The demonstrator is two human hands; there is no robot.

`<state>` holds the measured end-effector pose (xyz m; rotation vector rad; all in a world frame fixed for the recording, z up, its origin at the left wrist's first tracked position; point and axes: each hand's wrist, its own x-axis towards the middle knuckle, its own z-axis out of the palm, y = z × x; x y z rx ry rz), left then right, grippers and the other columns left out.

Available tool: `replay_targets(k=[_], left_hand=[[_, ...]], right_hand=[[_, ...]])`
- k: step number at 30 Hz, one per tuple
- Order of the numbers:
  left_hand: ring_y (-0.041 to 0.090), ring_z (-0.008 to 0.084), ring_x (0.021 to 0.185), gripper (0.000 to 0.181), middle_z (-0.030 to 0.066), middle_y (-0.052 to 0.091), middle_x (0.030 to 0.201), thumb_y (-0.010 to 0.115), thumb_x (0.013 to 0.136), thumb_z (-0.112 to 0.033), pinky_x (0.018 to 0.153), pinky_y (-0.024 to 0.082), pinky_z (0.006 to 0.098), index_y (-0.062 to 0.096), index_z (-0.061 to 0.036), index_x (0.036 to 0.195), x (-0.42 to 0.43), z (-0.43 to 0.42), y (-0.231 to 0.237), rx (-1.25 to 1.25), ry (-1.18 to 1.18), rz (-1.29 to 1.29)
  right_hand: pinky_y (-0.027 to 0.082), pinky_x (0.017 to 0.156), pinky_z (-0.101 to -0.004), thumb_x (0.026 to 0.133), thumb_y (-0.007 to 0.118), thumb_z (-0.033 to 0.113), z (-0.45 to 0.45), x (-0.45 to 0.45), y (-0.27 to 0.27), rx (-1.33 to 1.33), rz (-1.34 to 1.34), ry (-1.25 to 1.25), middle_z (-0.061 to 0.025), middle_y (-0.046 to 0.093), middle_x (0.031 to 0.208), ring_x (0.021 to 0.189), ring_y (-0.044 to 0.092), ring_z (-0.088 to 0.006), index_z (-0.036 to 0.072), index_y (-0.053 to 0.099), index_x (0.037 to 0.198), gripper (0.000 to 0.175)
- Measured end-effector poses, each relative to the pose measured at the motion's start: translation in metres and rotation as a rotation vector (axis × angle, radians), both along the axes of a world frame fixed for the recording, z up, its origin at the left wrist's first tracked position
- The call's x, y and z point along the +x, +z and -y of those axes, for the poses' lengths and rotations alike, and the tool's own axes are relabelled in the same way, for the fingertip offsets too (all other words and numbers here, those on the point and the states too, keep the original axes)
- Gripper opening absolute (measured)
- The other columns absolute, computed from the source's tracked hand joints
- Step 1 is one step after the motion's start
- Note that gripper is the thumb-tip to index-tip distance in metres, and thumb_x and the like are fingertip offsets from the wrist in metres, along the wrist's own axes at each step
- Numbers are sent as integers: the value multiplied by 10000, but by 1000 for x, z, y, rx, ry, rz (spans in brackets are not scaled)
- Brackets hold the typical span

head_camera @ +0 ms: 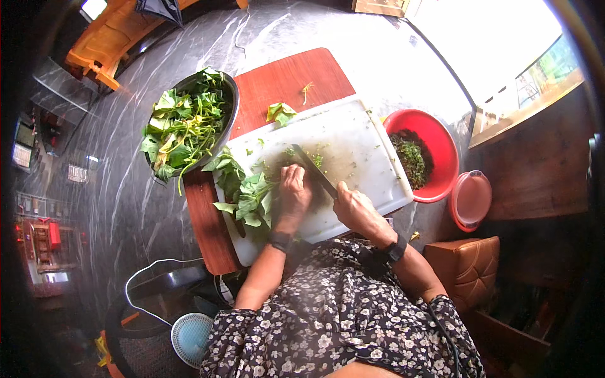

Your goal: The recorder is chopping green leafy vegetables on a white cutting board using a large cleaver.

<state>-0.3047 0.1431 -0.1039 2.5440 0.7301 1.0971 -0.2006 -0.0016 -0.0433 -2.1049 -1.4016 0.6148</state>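
Observation:
My right hand (pixel 355 208) grips the handle of a kitchen knife (pixel 314 170), whose dark blade slants away to the upper left over a white plastic cutting board (pixel 345 127). Just left of the blade, my left hand (pixel 294 191) presses a bunch of leafy greens (pixel 254 201) to the board, its fingers curled. The leaves spread out to the left of that hand. Chopped green bits (pixel 317 159) lie around the blade's tip. What is directly under my left fingers is hidden.
A dark basin (pixel 231 101) heaped with leafy stems overhangs the left of the reddish wooden table (pixel 293 71). Chopped greens fill part of a red basin (pixel 442 156) at the right. Beyond it are a pink basin (pixel 471 201) and a brown padded stool (pixel 465 269). One loose leaf (pixel 281 114) lies behind the board.

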Motion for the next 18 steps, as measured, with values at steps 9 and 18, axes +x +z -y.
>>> replay_targets(k=[9, 18], left_hand=[[531, 364, 1003, 290, 233, 573, 1046, 431, 770, 45, 954, 405, 422, 537, 85, 1037, -6, 5, 11, -141, 30, -309], [541, 368, 926, 187, 231, 564, 908, 433, 759, 51, 918, 406, 440, 536, 66, 915, -5, 5, 13, -114, -18, -258]], right_hand=[[438, 482, -472, 784, 532, 56, 15, -4, 8, 44, 50, 28, -216, 524, 558, 536, 553, -400, -23, 387, 861, 182], [447, 488, -476, 784, 516, 41, 14, -7, 9, -28, 56, 32, -229, 541, 560, 549, 572, -401, -31, 396, 864, 162]])
